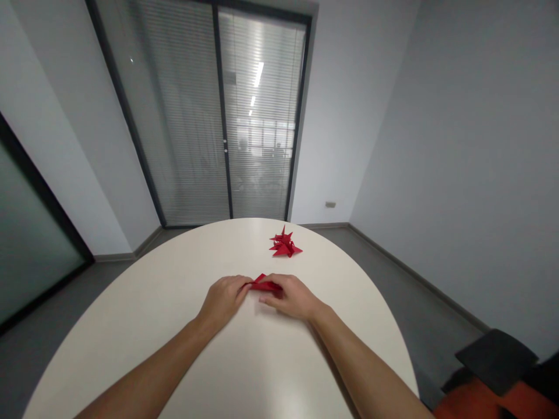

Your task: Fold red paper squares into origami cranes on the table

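Observation:
A folded piece of red paper (264, 284) lies on the white round table (174, 302), held between both hands. My left hand (224, 298) pinches its left end with closed fingers. From the other side, my right hand (292, 297) covers and grips its right end, fingers curled. Beyond the hands, a small pile of finished red paper folds (284, 244) rests on the table near its far edge.
A glass door with blinds (227, 116) stands behind the table. Grey walls close the room on the right. A dark chair with an orange part (498, 372) is at the lower right, beside the table's edge.

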`<state>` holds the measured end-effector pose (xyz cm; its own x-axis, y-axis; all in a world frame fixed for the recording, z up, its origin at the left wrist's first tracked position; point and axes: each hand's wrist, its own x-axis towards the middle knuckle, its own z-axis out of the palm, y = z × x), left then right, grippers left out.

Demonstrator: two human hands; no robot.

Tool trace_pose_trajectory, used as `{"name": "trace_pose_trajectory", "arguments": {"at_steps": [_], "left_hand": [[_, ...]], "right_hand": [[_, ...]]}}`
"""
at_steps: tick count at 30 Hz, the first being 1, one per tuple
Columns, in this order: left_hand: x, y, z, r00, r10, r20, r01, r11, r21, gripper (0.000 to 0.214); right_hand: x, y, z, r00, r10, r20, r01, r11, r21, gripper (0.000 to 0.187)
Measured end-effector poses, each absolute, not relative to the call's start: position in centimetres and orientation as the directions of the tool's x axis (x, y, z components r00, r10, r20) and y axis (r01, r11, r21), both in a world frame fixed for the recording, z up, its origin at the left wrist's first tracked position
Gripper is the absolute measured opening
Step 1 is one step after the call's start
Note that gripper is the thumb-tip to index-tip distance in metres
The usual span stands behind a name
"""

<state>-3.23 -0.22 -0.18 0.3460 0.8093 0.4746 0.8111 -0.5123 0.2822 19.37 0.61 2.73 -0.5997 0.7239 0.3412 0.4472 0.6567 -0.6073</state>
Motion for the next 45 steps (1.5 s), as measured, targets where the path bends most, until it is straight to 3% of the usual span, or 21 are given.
{"name": "trace_pose_trajectory", "arguments": {"at_steps": [2,10,17,21,24,29,35,40,45], "left_hand": [[-3.1,-0.3,0.0,0.348,0.795,0.496,0.804,-0.526,0.278,0.023],[-2.5,-1.3,0.7,0.266,0.790,0.552,0.783,-0.511,0.355,0.024],[-2.0,-1.2,1.1,0.110,0.893,0.437,0.693,-0.383,0.610,0.023],[-2.2,-0.6,0.9,0.050,0.921,0.387,0.633,-0.329,0.701,0.026],[-2.4,-0.4,0.7,0.043,0.943,0.329,0.701,-0.263,0.662,0.024],[-2.8,-0.5,0.9,0.009,0.959,0.282,0.853,-0.154,0.499,0.023],[-4.2,0.1,1.0,-0.049,0.959,0.278,0.913,-0.069,0.401,0.023],[-4.2,0.0,0.5,0.105,0.841,0.530,0.864,-0.341,0.370,0.025],[-2.0,-1.3,-0.6,0.439,0.806,0.398,0.711,-0.582,0.395,0.037]], "right_hand": [[19.3,0.8,2.6,-0.566,0.736,0.371,0.421,0.645,-0.637,0.024],[18.5,1.4,2.3,-0.390,0.813,0.432,0.364,0.567,-0.739,0.031],[18.4,2.0,1.5,-0.269,0.874,0.404,0.369,0.482,-0.795,0.024],[18.6,2.3,1.3,-0.240,0.902,0.359,0.408,0.429,-0.806,0.030],[18.6,2.3,1.0,-0.229,0.915,0.331,0.442,0.401,-0.803,0.030],[18.4,2.1,0.3,-0.230,0.933,0.276,0.524,0.358,-0.773,0.029],[19.0,2.2,0.2,-0.205,0.946,0.252,0.591,0.325,-0.738,0.030],[19.1,2.6,-0.4,-0.167,0.955,0.243,0.665,0.291,-0.687,0.031],[19.1,2.9,-0.8,-0.142,0.956,0.258,0.702,0.281,-0.655,0.029]]}}
